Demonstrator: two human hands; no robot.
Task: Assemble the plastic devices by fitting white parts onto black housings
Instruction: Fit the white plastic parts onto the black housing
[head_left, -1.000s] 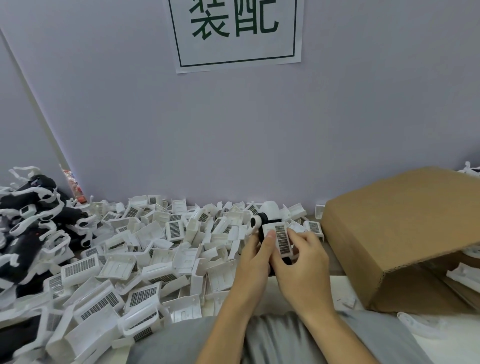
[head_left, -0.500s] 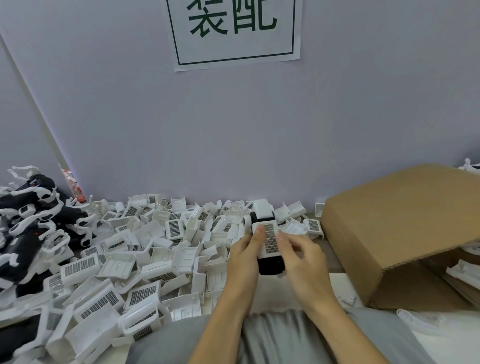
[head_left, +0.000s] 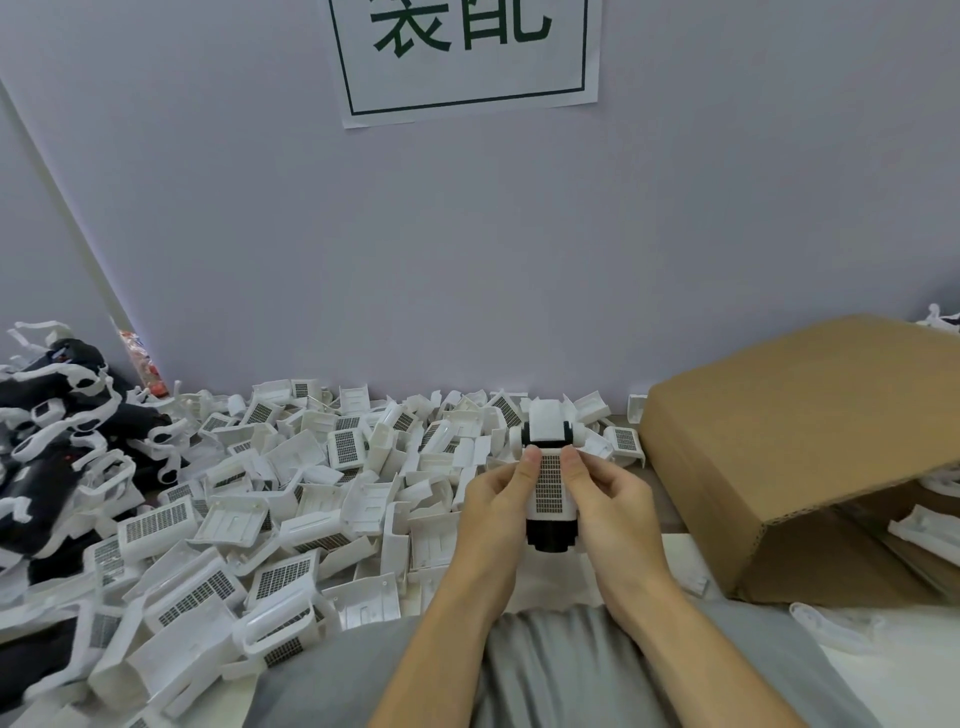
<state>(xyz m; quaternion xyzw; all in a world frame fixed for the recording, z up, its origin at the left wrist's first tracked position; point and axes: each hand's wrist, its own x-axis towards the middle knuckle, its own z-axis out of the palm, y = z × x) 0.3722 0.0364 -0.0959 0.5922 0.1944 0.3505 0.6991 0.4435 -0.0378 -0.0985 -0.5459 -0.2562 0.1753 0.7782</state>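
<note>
Both hands hold one device (head_left: 549, 483) upright in front of me, above my lap. It is a black housing (head_left: 551, 536) with a white grille part on its near face and a white cap on top. My left hand (head_left: 498, 512) grips its left side, thumb pressed on the grille's upper left edge. My right hand (head_left: 608, 506) grips the right side, thumb on the upper right edge. A big heap of loose white grille parts (head_left: 291, 499) covers the table to the left.
A pile of black housings with white clips (head_left: 57, 447) lies at the far left. An open cardboard box (head_left: 789, 441) on its side stands at the right, white pieces inside. The purple wall with a paper sign (head_left: 467, 57) is close behind.
The device has been turned from tilted to upright and brought nearer to me. Both thumbs now press side by side on the white grille part.
</note>
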